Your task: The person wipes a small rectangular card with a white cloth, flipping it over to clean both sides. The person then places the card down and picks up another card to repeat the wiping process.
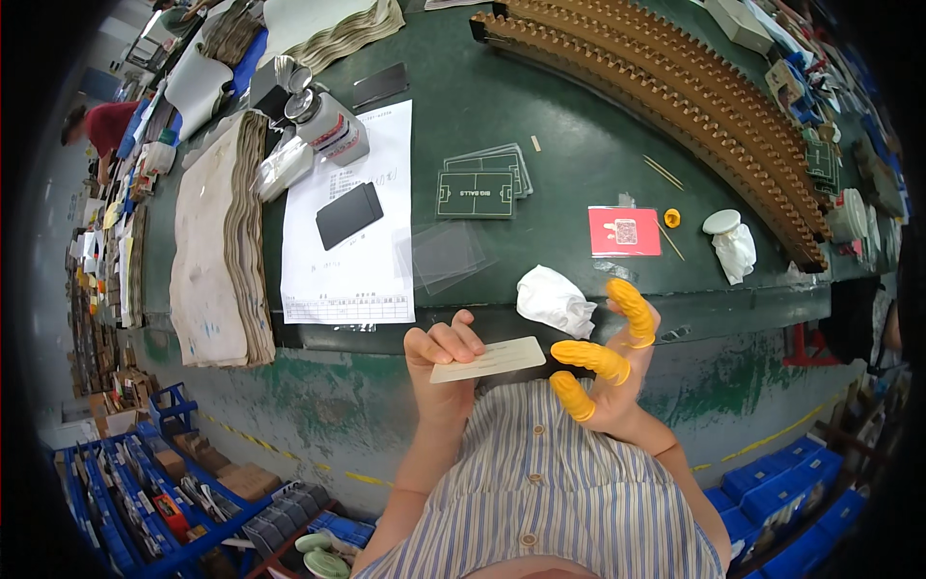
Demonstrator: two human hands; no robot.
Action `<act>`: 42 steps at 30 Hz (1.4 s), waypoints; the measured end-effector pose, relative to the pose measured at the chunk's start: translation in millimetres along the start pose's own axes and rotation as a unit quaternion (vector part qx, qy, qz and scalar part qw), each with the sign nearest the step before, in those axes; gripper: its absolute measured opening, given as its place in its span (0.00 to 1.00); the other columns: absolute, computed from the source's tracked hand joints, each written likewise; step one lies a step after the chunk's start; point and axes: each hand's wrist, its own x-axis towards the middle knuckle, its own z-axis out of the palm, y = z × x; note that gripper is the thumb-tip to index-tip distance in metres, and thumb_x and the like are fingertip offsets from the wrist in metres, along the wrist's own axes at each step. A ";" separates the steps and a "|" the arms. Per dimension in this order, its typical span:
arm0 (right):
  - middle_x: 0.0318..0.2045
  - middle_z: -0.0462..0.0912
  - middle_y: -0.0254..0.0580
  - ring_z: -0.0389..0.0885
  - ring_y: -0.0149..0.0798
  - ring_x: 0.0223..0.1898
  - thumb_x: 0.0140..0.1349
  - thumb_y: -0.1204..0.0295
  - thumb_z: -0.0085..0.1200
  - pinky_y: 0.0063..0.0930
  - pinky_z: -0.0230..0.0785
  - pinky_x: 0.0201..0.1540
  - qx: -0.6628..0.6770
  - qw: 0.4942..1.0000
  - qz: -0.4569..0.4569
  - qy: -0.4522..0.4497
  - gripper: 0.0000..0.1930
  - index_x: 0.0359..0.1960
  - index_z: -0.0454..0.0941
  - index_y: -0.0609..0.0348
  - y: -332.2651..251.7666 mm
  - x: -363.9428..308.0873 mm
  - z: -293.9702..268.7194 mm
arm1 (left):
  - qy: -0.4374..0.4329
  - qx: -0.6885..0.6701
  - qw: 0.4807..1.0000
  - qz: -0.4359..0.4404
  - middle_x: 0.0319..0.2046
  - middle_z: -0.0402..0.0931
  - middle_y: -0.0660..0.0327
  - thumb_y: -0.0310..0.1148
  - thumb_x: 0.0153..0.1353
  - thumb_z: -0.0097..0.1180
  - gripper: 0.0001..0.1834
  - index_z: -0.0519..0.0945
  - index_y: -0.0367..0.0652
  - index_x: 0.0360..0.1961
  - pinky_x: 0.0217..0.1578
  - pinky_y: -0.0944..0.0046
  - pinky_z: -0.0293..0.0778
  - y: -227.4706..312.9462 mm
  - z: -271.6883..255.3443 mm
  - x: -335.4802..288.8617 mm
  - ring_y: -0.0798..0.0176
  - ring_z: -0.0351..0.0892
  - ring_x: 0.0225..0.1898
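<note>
My left hand (pixel 442 365) grips a flat cream card (pixel 494 359) by its left end, just in front of the table edge. Yellow finger cots cover three fingers of my right hand (pixel 612 386), which is spread beside the card's right end and holds nothing. A crumpled white cloth (pixel 557 301) lies at the table edge just beyond both hands. Farther in are a small stack of green cards (pixel 476 195) with white line markings and some clear plastic sheets (pixel 434 259). Dark cards (pixel 349 216) rest on a printed white paper (pixel 386 289) to the left.
A metal dispenser bottle (pixel 333 130) stands behind the paper, beside a thick stained stack of sheets (pixel 217 241). To the right lie a red card (pixel 625 232), an orange cap (pixel 672 218), thin sticks (pixel 664 172) and a white wrapped bundle (pixel 735 251). Long brown slotted racks (pixel 666 96) curve behind.
</note>
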 end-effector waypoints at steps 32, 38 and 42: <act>0.56 0.55 0.50 0.51 0.51 0.57 0.42 0.69 0.65 0.44 0.53 0.52 -0.161 0.982 -0.097 -0.016 0.15 0.34 0.85 0.35 -8.6 -1.8 0.1 | 0.062 -0.110 0.988 -0.089 0.25 0.73 0.68 0.27 0.49 0.67 0.16 0.67 0.51 0.27 0.60 0.54 0.54 1.3 -0.8 -10.7 0.66 0.74 0.33; 0.53 0.55 0.50 0.51 0.52 0.58 0.42 0.68 0.67 0.39 0.54 0.55 -0.113 0.990 -0.071 -0.046 0.16 0.36 0.84 0.40 -11.0 -7.0 4.7 | 0.055 -0.197 0.967 -0.151 0.29 0.72 0.72 0.28 0.50 0.66 0.16 0.67 0.52 0.30 0.63 0.55 0.52 -4.1 -1.3 -20.0 0.70 0.73 0.36; 0.55 0.55 0.51 0.51 0.53 0.59 0.41 0.68 0.67 0.41 0.53 0.58 -0.098 0.991 -0.074 -0.061 0.17 0.38 0.84 0.43 -9.6 -7.8 7.1 | 0.051 -0.213 0.961 -0.170 0.29 0.72 0.73 0.29 0.52 0.65 0.15 0.67 0.52 0.30 0.63 0.56 0.52 -6.4 -1.9 -21.1 0.72 0.73 0.37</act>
